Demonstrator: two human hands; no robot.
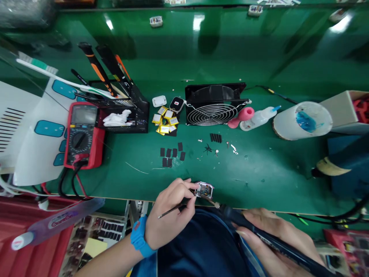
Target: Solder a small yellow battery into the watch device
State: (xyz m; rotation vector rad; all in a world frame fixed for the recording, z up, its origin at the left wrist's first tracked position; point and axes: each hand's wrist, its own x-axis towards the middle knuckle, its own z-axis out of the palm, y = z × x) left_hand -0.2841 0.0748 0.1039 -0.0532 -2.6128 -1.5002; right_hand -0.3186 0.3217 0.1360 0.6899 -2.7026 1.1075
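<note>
My left hand (174, 215) wears a blue wristband and is closed on thin dark tweezers (170, 211), their back end sticking out to the left. Its fingertips touch a small open electronic device (205, 190) near the bench's front edge, a circuit board showing inside its pale casing. My right hand (276, 238) grips a black soldering iron (248, 223), whose tip points left and reaches the device's lower edge. Whether the tip touches the board, I cannot tell. Beyond the device lie several small black pads (172, 152) and some dark wire pieces (208, 149).
A fan (215, 105) stands at the back, with yellow-edged battery cells (165, 120) to its left. A red multimeter (83, 134) and a black tool holder (141, 111) occupy the left. On the right are a squeeze bottle (256, 119) and a white tub (302, 121).
</note>
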